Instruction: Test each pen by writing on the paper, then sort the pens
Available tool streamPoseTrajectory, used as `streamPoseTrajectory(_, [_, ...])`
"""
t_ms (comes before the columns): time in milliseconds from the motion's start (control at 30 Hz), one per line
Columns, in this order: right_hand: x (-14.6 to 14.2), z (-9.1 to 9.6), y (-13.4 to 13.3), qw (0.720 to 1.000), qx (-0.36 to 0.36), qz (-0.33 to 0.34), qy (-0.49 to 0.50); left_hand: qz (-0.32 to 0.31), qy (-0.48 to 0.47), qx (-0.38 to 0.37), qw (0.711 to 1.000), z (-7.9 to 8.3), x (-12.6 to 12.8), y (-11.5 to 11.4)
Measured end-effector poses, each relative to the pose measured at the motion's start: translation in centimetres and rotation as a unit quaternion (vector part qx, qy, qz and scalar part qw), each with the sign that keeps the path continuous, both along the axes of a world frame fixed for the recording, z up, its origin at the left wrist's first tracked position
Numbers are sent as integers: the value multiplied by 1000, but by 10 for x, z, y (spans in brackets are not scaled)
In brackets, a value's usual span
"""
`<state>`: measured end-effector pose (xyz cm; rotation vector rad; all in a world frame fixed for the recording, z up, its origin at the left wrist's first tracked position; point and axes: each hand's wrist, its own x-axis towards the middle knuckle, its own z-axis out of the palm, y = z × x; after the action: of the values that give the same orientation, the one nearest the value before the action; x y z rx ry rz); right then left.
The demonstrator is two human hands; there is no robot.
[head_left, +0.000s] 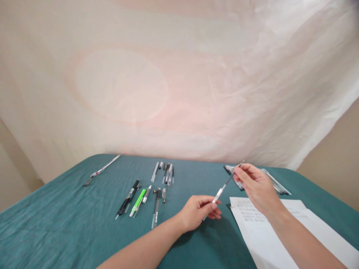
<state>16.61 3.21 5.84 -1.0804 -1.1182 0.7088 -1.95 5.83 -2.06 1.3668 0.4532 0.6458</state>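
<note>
Clearly, left fingers [209,207] and right fingers [243,175] pinch a pen [219,193]; paper [259,244] bears writing [250,213] (illegible).

- The left forearm [143,244] is bare and slants inward over the table [70,220], up to the left wrist [181,221].
- The left hand [198,212] is turned back upward, with the left thumb [209,207] pressed toward the curled left fingers [216,215].
- The right forearm [304,237], also bare, angles in from the table's right side.
- The right hand [258,185] is nearer the table's far edge than the left, toward its far right corner.
- The right thumb [240,175] and right index finger [245,167] meet in a pinch.
</note>
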Motion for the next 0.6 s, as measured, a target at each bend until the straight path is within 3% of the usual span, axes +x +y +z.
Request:
streamPoseTrajectory(200, [-9, -5, -3, 985, -81, 70, -135, 10, 1, -13, 1000, 3, -1, -1])
streamPoseTrajectory(467, [-5, -23, 6, 988, -115, 89, -57, 8, -42, -13, 999, 5, -1, -1])
streamPoseTrajectory(600, [-17, -37, 11, 975, -130, 124, -132, 58, -48, 37, 996, 15, -4, -9])
